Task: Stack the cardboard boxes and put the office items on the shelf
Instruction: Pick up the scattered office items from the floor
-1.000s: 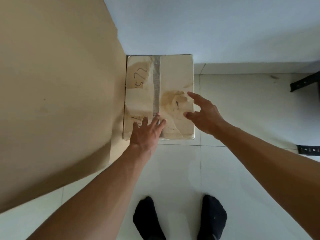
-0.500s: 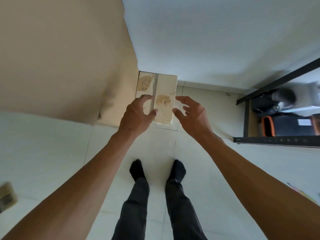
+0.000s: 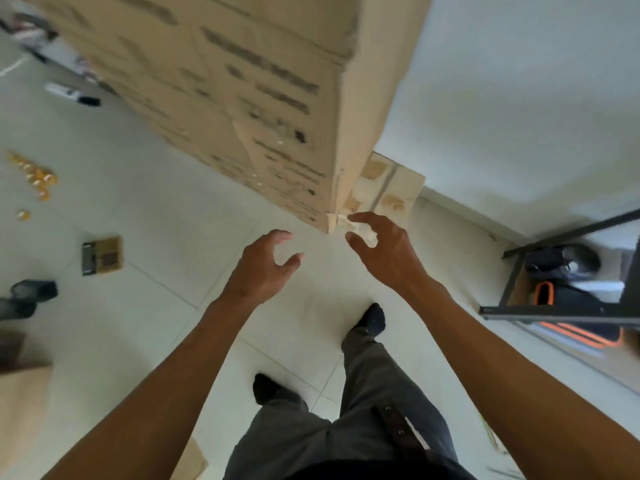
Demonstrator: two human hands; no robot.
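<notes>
Fingers (image 3: 277,237) of the left hand (image 3: 263,268) and right hand (image 3: 384,251) hang loosely curled, grasping nothing; beyond the right fingertips lies the small taped box (image 3: 391,188), beside the tall cardboard box (image 3: 263,98).

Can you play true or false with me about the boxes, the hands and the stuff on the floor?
1. Both hands are empty. True: the left hand and right hand hold nothing.
2. The small taped box sits on top of the big printed box. False: it is on the floor beside it.
3. The person wears red shoes. False: dark socks.
4. Gold bits lie on the floor. True.
</notes>
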